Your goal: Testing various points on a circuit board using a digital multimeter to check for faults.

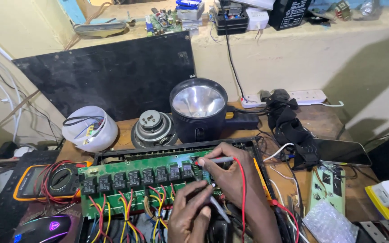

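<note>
Room: I see the board hemmed in, its black case rim along the far edge, a multimeter touching its left end, a mouse near the front left corner. Bare desk shows only at the far right.
Behind: a lamp, a speaker and a white tub stand just past the case, in front of a black panel.
Board: green, long, lying flat in the case at desk centre; I count eight black relays in one row, with red and yellow wires looping off its near edge.
Right hand: my right hand is closed round a probe with a red lead, tip pointing left just over the relays' right end.
Left hand: my left hand pinches a second probe, a pale shaft slanting down right; its tip I cannot see.
Counts: two probes, one board, one multimeter.
</note>
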